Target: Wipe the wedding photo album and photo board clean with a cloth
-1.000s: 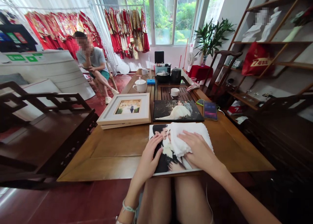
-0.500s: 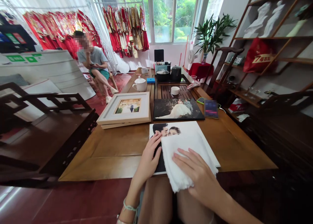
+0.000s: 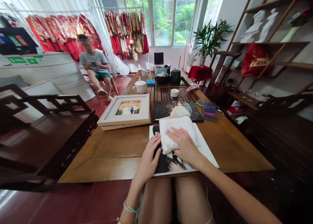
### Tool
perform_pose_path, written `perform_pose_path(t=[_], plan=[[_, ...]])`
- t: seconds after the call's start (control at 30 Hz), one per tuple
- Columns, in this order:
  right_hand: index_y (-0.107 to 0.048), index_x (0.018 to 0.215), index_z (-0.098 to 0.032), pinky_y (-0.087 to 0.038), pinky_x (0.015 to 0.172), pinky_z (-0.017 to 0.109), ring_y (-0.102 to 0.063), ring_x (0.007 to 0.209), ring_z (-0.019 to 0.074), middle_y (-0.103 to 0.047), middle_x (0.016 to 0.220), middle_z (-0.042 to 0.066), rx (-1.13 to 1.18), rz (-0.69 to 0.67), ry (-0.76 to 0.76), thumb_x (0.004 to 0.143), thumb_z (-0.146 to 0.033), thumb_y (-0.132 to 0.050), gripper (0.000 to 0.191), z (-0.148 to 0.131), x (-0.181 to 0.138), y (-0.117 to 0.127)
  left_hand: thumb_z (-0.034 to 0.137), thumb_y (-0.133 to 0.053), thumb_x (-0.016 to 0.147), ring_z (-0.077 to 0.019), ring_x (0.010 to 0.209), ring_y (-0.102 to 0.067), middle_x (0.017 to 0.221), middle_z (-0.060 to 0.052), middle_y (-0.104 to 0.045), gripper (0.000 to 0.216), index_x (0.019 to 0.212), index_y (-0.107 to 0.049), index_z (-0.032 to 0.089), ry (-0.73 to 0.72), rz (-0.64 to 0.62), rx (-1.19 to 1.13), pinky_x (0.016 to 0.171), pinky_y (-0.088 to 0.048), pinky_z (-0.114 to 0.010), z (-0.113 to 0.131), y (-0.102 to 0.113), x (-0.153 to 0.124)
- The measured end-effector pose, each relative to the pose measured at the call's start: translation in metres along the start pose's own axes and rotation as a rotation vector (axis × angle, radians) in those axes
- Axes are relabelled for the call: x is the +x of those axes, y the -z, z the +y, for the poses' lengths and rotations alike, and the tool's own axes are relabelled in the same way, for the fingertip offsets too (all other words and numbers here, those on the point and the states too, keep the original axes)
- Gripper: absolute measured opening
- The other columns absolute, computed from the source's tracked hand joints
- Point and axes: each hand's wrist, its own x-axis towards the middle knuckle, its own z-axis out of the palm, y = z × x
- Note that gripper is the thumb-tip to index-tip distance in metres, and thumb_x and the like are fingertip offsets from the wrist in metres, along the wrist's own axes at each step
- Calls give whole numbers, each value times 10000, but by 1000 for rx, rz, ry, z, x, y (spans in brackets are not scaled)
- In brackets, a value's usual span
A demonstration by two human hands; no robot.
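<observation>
A photo panel (image 3: 207, 157) showing a couple lies flat at the table's near edge. My left hand (image 3: 149, 153) rests on the panel's left side, fingers stretched out and holding nothing. Under my right hand (image 3: 183, 145) is a folded white towel (image 3: 179, 122), pressed against the upper part of the panel. The fingers of that hand lie over the towel, and its thumb is mostly hidden. The towel covers the faces in the picture; a dark suit and a bare hand in the print show below it.
Behind the panel lies a dark wedding photo (image 3: 161, 110). Stacked picture frames (image 3: 124, 121) sit to its left, a phone (image 3: 209, 111) to its right. Farther back on the table (image 3: 117, 142) are a white teacup (image 3: 140, 86), a small bowl (image 3: 174, 92) and a kettle (image 3: 175, 76). A person (image 3: 96, 62) sits back left.
My right hand has slid the towel away from me, up the panel, uncovering its lower part. My left hand stays in place. The seated person has lowered a hand from the head.
</observation>
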Motion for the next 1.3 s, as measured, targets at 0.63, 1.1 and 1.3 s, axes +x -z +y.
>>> perform_pose_path(t=[0.63, 1.1, 1.3], plan=[[-510, 1391, -282, -26, 1065, 757, -217, 1443, 366, -359, 1541, 112, -89, -88, -163, 664, -142, -552, 742, 31, -32, 19, 226, -434, 979, -222, 1428, -348, 1490, -81, -451, 400, 1368, -520, 267, 23, -12, -5, 1196, -252, -480, 4, 2, 1], [-384, 1474, -300, -74, 1117, 704, -90, 1481, 315, -304, 1571, 35, -49, -217, 21, 540, -31, -455, 975, 8, -86, 33, 233, -428, 980, -223, 1423, -357, 1486, -84, -457, 405, 1375, -509, 267, 34, 4, -5, 1192, -263, -486, 2, -1, 1], [-321, 1500, -328, -74, 1141, 674, -96, 1480, 306, -252, 1587, -1, -4, -343, 140, 535, -42, -459, 1016, -19, -117, 44, 228, -433, 979, -219, 1429, -348, 1493, -80, -449, 406, 1375, -508, 271, 11, 9, -9, 1194, -255, -480, 2, 0, 0]])
